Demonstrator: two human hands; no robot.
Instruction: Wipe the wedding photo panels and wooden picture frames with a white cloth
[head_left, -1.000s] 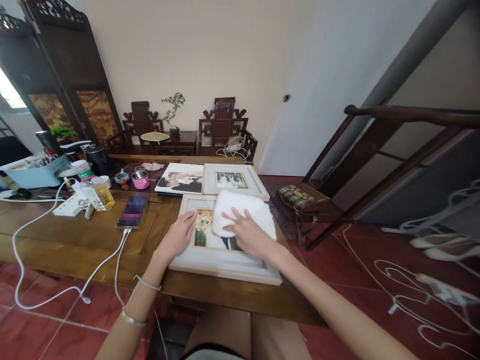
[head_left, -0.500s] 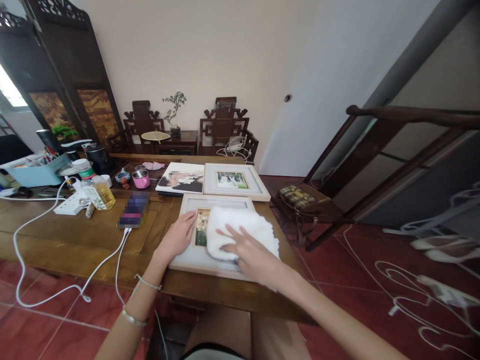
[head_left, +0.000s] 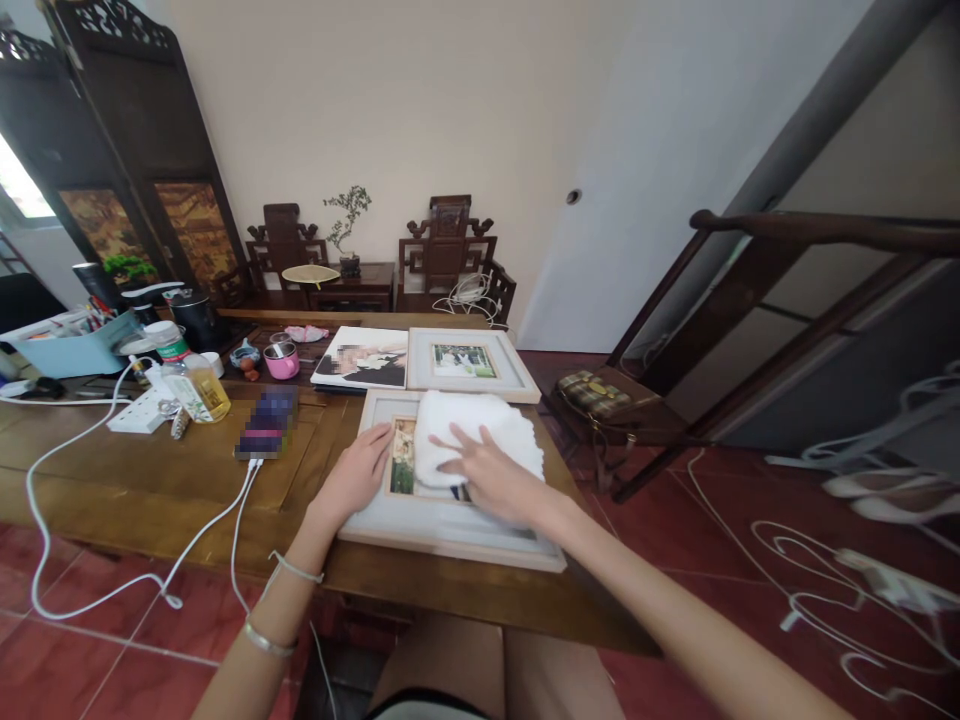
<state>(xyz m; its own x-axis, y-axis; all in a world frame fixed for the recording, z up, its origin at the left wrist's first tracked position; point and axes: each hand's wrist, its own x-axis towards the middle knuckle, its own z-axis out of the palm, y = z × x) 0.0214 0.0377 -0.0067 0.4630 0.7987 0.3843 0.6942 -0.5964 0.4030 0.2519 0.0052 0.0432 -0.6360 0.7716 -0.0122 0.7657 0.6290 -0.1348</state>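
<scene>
A pale wooden picture frame (head_left: 450,545) lies flat near the table's front edge, with a small photo behind its pane. Spread over the pane, a folded white cloth (head_left: 480,425) covers much of the photo. My right hand (head_left: 487,470) presses on this cloth and holds it against the pane, fingers apart on top. At the frame's left side rests my left hand (head_left: 364,465), its fingers stretched out flat on the border and reaching the photo's edge. Part of the pane is hidden under the cloth and my right hand.
Behind stand a second framed photo (head_left: 517,375) and a photo board (head_left: 360,358), both lying flat. Leftward are a phone (head_left: 266,425) on white cables, a pink cup (head_left: 282,361), a bottle (head_left: 214,398) and a power strip (head_left: 139,410). A chair (head_left: 660,400) with a plaid bag stands right.
My right hand and the white cloth have slid away from me, up the pane, uncovering the frame's lower right part. My left hand stays in place.
</scene>
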